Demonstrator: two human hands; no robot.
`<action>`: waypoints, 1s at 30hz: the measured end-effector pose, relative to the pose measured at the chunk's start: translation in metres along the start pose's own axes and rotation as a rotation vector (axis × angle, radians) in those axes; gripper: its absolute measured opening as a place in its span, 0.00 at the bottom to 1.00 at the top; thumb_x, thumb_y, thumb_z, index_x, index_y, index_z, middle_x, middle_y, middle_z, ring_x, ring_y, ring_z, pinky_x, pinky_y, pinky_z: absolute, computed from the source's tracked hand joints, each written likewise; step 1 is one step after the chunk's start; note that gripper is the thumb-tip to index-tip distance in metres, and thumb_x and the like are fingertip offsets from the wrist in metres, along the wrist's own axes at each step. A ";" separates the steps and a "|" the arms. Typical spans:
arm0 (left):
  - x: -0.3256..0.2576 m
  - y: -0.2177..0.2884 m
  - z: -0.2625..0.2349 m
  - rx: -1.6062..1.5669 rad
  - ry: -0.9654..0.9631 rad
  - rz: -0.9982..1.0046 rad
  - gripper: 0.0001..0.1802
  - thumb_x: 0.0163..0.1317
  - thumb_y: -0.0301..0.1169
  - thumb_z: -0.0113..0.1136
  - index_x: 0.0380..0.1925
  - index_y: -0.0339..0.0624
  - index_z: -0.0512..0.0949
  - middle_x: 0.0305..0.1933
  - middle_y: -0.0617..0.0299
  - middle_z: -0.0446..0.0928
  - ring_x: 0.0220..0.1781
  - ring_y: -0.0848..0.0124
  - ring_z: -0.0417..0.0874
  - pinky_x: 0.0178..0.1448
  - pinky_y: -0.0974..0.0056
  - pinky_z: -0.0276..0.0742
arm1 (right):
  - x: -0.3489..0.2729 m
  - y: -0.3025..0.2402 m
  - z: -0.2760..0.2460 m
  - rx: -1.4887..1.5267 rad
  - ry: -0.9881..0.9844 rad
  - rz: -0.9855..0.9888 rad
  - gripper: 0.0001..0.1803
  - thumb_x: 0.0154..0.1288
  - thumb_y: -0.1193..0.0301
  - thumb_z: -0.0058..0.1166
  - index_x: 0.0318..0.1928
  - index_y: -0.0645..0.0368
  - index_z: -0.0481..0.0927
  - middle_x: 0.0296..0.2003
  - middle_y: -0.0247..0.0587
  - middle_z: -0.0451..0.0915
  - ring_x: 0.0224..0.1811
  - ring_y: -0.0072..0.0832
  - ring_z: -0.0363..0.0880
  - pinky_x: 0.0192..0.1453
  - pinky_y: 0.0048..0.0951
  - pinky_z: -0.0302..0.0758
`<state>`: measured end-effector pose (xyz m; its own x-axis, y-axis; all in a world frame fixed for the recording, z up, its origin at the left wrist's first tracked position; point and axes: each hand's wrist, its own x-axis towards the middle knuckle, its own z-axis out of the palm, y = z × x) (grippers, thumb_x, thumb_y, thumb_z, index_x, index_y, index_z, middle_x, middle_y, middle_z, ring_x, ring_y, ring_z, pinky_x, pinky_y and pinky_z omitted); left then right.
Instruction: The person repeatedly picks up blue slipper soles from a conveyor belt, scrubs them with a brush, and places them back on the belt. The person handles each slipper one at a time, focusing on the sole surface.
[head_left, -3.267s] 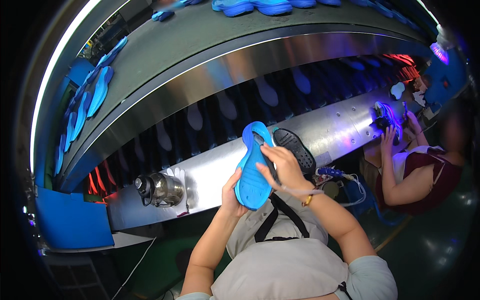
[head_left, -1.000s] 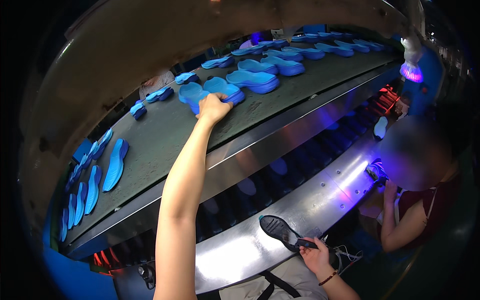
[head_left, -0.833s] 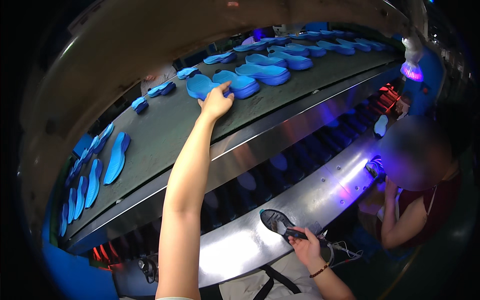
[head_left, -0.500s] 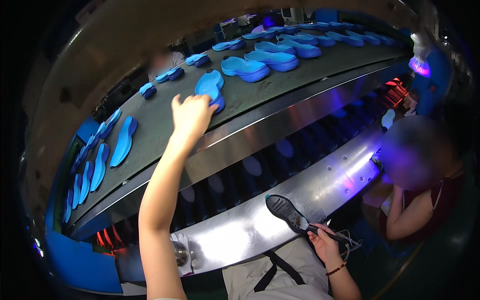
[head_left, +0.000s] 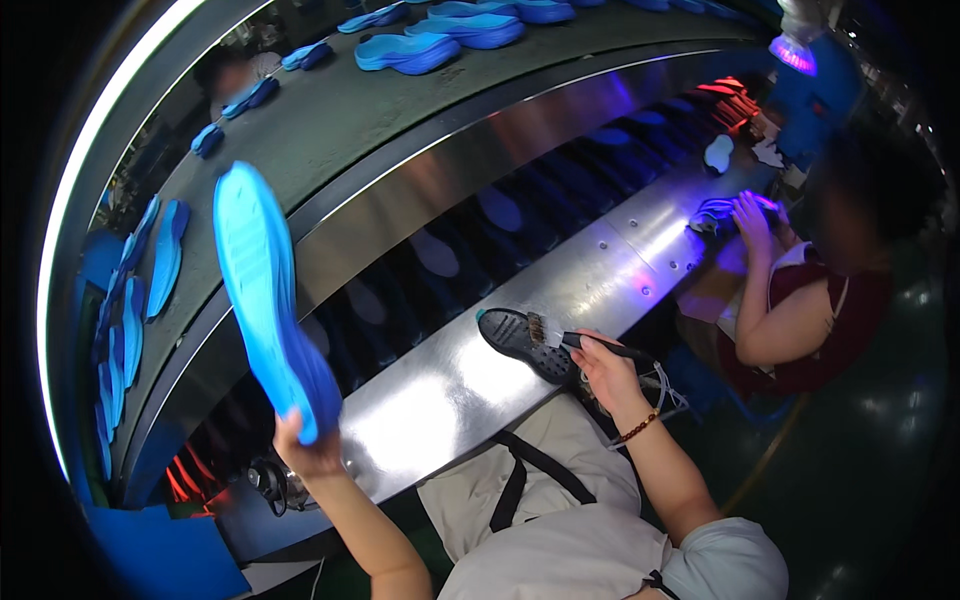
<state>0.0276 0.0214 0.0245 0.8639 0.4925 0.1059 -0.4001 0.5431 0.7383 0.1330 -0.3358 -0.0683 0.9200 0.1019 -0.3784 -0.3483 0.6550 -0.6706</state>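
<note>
My left hand point(head_left: 308, 455) is closed on the lower end of a long blue shoe midsole point(head_left: 260, 275). It holds the midsole up and tilted in front of the conveyor, well off the belt. In my right hand point(head_left: 608, 372) is a brush point(head_left: 550, 332) with a dark handle, gripped between thumb and fingers. The bristles meet or hover just over a black shoe outsole point(head_left: 510, 335), whose studded face is toward me. That outsole rests on the shiny metal ledge point(head_left: 420, 440); one end has a small teal patch.
More blue midsoles point(head_left: 410, 52) lie along the dark conveyor belt point(head_left: 320, 130). Beneath it, a lower track point(head_left: 435, 255) carries dark soles. A metal container point(head_left: 280, 488) stands at the ledge's left end. To the right, a co-worker point(head_left: 800, 310) handles a shoe part under a purple lamp point(head_left: 793, 52).
My left hand has lifted the midsole off the belt and brought it nearer me. The brush has moved from the outsole's near end to its middle. The whole view has shifted.
</note>
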 end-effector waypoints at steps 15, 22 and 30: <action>-0.093 -0.143 0.024 -0.531 -0.220 -0.858 0.55 0.50 0.74 0.30 0.66 0.41 0.48 0.68 0.44 0.51 0.68 0.48 0.55 0.66 0.46 0.55 | -0.032 0.023 0.040 -0.129 -0.279 0.088 0.13 0.60 0.75 0.51 0.45 0.67 0.76 0.39 0.41 0.78 0.41 0.25 0.75 0.47 0.26 0.71; -0.092 -0.136 0.044 -0.499 -0.126 -0.848 0.60 0.43 0.79 0.19 0.63 0.41 0.55 0.57 0.43 0.65 0.57 0.48 0.69 0.61 0.41 0.62 | -0.020 0.043 0.068 -0.240 -0.311 0.148 0.13 0.57 0.74 0.55 0.42 0.67 0.77 0.36 0.38 0.78 0.38 0.21 0.74 0.45 0.22 0.69; -0.097 -0.140 0.038 -0.536 -0.125 -0.805 0.56 0.50 0.75 0.12 0.61 0.39 0.58 0.52 0.42 0.70 0.52 0.50 0.73 0.57 0.46 0.68 | -0.011 0.044 0.077 -0.331 -0.284 0.112 0.13 0.56 0.73 0.56 0.41 0.66 0.78 0.36 0.38 0.78 0.40 0.20 0.73 0.46 0.22 0.69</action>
<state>0.0117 -0.1279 -0.0638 0.9536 -0.2206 -0.2051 0.2650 0.9381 0.2231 0.1216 -0.2501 -0.0444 0.8700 0.3905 -0.3011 -0.4449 0.3579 -0.8210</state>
